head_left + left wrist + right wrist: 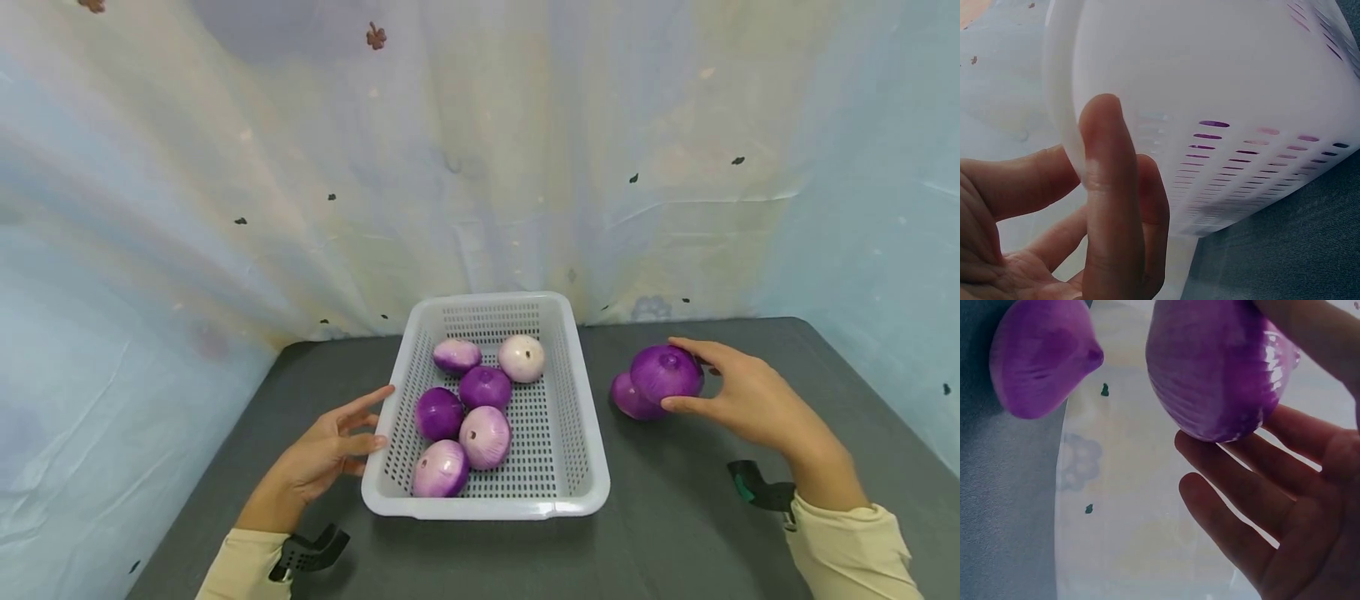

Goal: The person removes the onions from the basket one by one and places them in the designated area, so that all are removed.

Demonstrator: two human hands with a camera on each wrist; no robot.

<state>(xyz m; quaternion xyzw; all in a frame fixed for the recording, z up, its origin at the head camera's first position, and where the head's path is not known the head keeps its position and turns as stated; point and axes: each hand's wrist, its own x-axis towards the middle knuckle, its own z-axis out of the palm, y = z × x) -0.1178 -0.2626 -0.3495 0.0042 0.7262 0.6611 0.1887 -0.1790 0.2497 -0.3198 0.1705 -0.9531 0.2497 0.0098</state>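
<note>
My right hand [757, 404] holds a purple onion [667, 372] between thumb and fingers. In the right wrist view this onion [1216, 369] is gripped from the side, with two fingertips [1194, 487] free below it. Another purple onion [633, 398] lies on the table beside it, partly hidden behind the held one in the head view. My left hand [318, 458] grips the left rim of a white perforated basket [588, 400]. In the left wrist view its thumb meets the rim while curled fingers [1110, 187] lie against the outer wall [1210, 62].
Inside the basket are several onions, among them a pale one [521, 358], a deep purple one [438, 413] and a purple-and-white one [441, 469]. The dark grey table [487, 554] reaches back to a patterned curtain [487, 150].
</note>
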